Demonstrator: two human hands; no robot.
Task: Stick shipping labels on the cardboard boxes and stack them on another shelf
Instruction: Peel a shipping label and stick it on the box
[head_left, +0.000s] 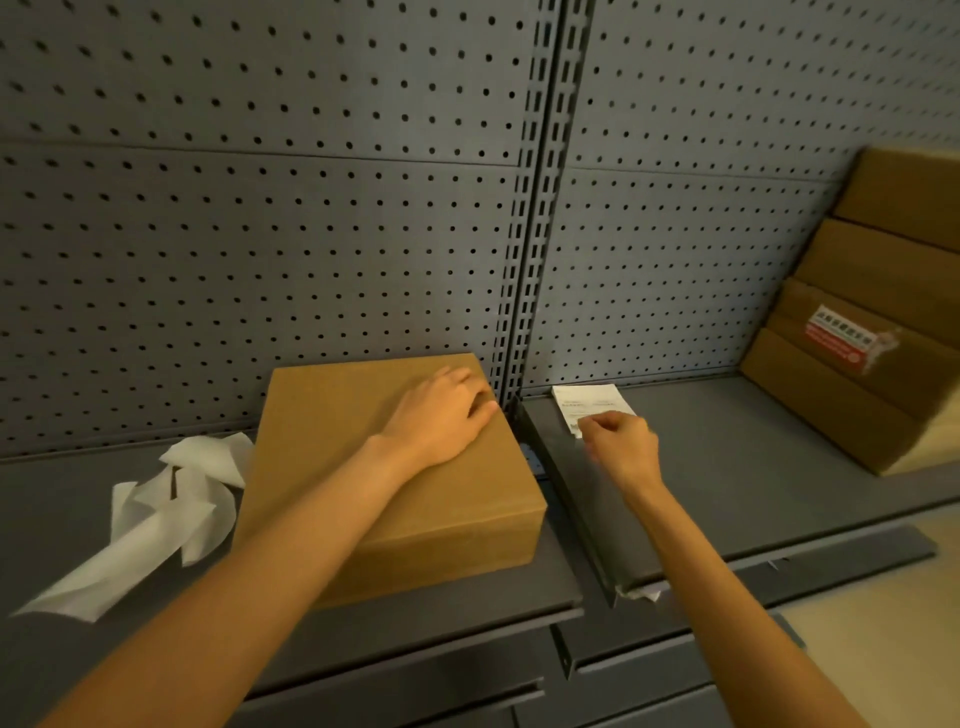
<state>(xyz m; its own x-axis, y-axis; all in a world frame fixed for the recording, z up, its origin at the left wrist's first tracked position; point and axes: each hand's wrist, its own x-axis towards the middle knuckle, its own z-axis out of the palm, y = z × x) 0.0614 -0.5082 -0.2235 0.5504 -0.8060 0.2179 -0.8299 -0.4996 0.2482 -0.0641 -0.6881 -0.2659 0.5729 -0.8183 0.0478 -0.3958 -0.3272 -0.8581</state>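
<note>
Shipping label, white printed paper slip (587, 406), lying flat on the dark grey metal shelf (727, 467) against the pegboard back, long axis running away toward the back panel. Right hand (621, 441) reaching it at the near edge, fingers (597, 423) curling in and pinching the near corner. Left hand (441, 415) resting flat, fingers straight, on the plain brown cardboard box (363, 467) just left of the upright post. Label sitting just right of the box, so calling for a short carry leftward. Probably peeling first; crumpled white backing strips (171, 499) lying left of the box.

box stack (878, 332) crowds right shelf (727, 467)
</note>
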